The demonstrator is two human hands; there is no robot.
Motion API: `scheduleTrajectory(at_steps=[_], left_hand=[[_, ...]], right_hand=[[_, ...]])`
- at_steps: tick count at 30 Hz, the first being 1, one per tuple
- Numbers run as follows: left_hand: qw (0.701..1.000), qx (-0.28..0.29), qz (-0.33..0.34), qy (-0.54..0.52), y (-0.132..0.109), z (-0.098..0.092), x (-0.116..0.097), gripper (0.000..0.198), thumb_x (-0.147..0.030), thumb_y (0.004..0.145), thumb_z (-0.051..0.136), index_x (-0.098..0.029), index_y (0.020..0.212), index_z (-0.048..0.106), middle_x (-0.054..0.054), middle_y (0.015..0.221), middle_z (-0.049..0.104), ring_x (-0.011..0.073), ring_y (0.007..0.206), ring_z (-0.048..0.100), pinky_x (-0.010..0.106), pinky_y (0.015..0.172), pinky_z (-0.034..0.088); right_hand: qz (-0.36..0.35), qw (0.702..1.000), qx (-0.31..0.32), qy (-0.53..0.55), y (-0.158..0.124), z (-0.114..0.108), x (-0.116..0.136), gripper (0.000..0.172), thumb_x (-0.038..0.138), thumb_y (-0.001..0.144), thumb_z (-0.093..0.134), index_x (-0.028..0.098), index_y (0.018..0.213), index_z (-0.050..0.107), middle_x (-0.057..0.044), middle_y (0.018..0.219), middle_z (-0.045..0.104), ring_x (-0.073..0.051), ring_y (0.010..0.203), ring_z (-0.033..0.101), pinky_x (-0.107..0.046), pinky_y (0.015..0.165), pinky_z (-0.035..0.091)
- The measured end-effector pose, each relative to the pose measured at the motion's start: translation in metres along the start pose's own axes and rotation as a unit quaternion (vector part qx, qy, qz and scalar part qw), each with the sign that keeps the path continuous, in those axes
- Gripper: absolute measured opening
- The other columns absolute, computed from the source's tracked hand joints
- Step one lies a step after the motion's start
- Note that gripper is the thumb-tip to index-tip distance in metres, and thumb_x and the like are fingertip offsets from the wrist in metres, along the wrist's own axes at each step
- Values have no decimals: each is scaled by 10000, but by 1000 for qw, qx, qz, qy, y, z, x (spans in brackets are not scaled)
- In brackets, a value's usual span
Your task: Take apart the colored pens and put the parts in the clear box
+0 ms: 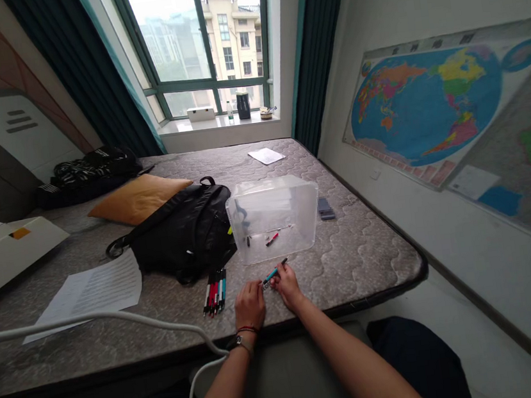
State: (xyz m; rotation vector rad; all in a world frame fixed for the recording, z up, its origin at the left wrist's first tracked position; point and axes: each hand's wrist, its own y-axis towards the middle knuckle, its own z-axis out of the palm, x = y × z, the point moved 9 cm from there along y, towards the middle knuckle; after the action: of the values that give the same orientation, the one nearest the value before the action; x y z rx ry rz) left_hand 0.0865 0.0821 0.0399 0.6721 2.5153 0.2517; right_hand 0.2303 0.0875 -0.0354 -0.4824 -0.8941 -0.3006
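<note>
Both my hands meet over the near edge of a bare grey mattress (349,253). My right hand (286,285) is closed on a blue pen (273,273) that points up and to the right. My left hand (249,304) pinches the pen's lower left end. Just left of my hands lies a bunch of several red, black and blue pens (215,291). Beyond my hands stands a clear plastic box (273,216) with a red pen (272,239) and other small items inside.
A black backpack (182,232) lies left of the box, with an orange cushion (137,198) behind it. Printed sheets (90,291) rest at the left. A white cable (115,317) crosses the near edge. A dark small object (325,208) sits right of the box. Maps hang on the right wall.
</note>
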Motion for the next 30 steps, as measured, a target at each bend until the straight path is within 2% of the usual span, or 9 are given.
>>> scheduleTrajectory(at_steps=[14,19,25,30], left_hand=[[1000,-3,14,7,-1,-3,-4,269,-274,1004,347,-234,1092,597,51,1016,673,180,941,626,296,862,432],[1000,-1,14,-12,-2,-4,-4,253,-192,948,406,-212,1121,589,62,1044,679,188,972,630,306,886,429],[1000,4,8,-3,-2,-2,-4,258,-342,971,421,-216,1103,603,72,1032,698,209,950,642,314,844,428],[1000,10,9,21,0,-3,-6,276,-329,991,376,-215,999,627,70,953,701,202,896,634,304,795,405]], right_hand=[[-5,1000,6,-21,-2,3,4,471,615,729,673,230,845,428,64,587,578,-96,439,535,-199,417,433],[-41,994,44,-86,-7,12,9,416,567,750,683,217,838,477,78,530,551,-93,416,498,-196,416,410],[-64,978,102,-170,-15,23,12,365,500,732,734,179,724,558,46,537,571,-98,460,513,-211,474,402],[-52,976,112,-180,-17,24,14,345,481,714,752,158,756,639,23,597,611,-101,490,518,-224,502,405]])
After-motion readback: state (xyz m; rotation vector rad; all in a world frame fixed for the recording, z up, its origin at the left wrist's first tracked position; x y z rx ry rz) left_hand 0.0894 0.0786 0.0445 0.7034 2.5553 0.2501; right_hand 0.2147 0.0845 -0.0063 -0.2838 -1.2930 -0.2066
